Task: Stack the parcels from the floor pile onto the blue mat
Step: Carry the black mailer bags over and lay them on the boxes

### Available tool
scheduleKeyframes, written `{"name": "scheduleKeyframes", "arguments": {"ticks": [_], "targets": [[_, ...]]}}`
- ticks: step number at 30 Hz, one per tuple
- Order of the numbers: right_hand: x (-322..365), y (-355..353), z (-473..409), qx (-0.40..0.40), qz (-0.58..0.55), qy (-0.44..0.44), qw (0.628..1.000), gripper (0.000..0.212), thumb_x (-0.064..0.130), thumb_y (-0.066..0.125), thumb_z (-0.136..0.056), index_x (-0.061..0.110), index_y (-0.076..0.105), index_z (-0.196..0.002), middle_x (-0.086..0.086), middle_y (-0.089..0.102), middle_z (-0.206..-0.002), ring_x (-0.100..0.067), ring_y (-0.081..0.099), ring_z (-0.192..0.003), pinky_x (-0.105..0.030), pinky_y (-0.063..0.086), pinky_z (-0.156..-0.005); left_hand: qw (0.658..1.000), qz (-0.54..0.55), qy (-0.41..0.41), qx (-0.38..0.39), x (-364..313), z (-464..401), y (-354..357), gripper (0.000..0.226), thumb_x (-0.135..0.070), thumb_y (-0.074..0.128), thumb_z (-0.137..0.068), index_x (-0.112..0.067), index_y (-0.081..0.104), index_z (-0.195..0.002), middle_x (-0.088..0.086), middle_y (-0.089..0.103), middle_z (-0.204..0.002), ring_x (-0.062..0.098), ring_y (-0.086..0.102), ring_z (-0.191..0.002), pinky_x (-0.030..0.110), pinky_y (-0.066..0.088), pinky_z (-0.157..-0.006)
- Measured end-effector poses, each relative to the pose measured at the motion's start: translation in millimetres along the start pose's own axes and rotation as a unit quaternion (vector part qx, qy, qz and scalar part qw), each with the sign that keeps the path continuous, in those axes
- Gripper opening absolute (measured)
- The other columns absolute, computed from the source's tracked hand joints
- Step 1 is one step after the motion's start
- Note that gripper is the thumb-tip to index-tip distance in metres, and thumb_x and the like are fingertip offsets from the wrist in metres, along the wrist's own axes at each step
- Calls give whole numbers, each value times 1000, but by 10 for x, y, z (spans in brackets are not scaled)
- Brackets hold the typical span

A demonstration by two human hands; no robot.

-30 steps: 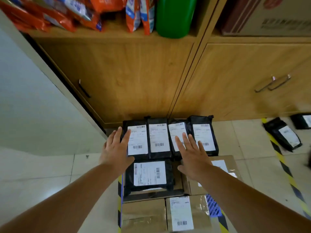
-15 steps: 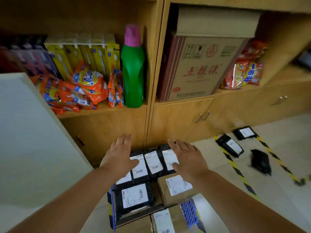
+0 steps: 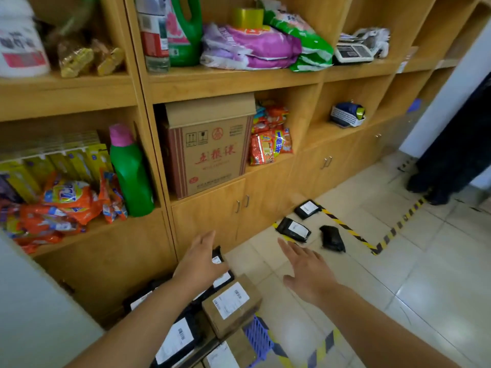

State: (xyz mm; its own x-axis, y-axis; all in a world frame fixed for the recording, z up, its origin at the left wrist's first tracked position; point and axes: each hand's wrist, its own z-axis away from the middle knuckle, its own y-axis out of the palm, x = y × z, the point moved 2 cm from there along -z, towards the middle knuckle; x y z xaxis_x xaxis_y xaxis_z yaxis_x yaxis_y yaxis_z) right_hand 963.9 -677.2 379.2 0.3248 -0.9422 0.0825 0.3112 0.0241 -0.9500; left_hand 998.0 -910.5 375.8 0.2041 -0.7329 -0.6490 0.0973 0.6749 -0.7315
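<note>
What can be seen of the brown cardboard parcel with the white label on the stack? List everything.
The brown cardboard parcel with the white label is a small, taped box, closed and apparently intact. It lies flat but turned at an angle, on top of other parcels on the stack. The rectangular label with printed barcodes covers much of its top face. Black plastic mailer bags lie beside it. Neither hand touches it.

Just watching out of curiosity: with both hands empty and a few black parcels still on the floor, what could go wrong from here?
1. The brown box sits tilted atop the stack by the blue mat; adding parcels might tip it off.
2. Three black parcels lie apart on the tiles, beyond the right hand; stretching for them could be awkward.
3. The left hand hovers over the stack and may nudge it.
</note>
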Motion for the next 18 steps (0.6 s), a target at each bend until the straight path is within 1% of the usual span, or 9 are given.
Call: {"name": "scheduleKeyframes", "arguments": {"ticks": [2,6,9,13,15,17,18], "targets": [[-347,-65,182,-6,-4,21,1000,77,39,46,-94,33,-7,-150,6,7,-159,-17,15,-145,-37,13,-119,1000,4,13,19,-279,8,156,88,-37,63,-86,-20,7,-152,-1,10,-157,18,26,-139,33,30,-110],[-1096,-211,528,-9,-12,53,998,70,41,44,-95,35,1,-151,8,13,-159,-17,22,-143,-35,17,-116,999,-3,29,45,-778,-33,528,89,-38,62,-86,-21,5,-152,-1,6,-158,18,23,-141,33,31,-110],[-1739,-324,752,-8,-9,79,997,70,40,44,-95,34,1,-151,7,13,-159,-18,25,-141,-35,19,-115,998,-5,19,58,-1169,-98,871,87,-37,61,-87,-20,5,-152,1,7,-158,20,21,-142,32,29,-111],[-2579,-450,963,-13,-14,100,995,69,41,43,-96,34,2,-151,7,12,-159,-18,29,-140,-35,21,-115,998,-6,18,64,-1745,-219,1379,81,-36,60,-87,-20,12,-151,3,13,-156,20,28,-139,29,33,-107],[-2970,-503,1035,-14,-18,105,994,68,42,42,-96,35,2,-151,7,12,-159,-18,29,-140,-34,20,-115,998,-1,18,62,-2032,-295,1637,80,-35,60,-88,-19,14,-150,3,16,-155,19,30,-137,27,32,-106],[-3319,-540,1076,-10,-21,104,994,68,43,41,-97,35,1,-151,7,12,-159,-19,29,-139,-34,22,-114,998,15,16,58,-2284,-361,1878,79,-35,62,-87,-17,17,-149,4,23,-152,17,34,-134,28,35,-106],[-3478,-558,1088,-7,-22,103,994,69,43,42,-97,35,1,-151,7,12,-159,-20,30,-139,-33,24,-114,998,28,13,60,-2389,-395,1991,77,-34,63,-86,-18,20,-148,4,28,-149,16,38,-130,28,38,-102]]}}
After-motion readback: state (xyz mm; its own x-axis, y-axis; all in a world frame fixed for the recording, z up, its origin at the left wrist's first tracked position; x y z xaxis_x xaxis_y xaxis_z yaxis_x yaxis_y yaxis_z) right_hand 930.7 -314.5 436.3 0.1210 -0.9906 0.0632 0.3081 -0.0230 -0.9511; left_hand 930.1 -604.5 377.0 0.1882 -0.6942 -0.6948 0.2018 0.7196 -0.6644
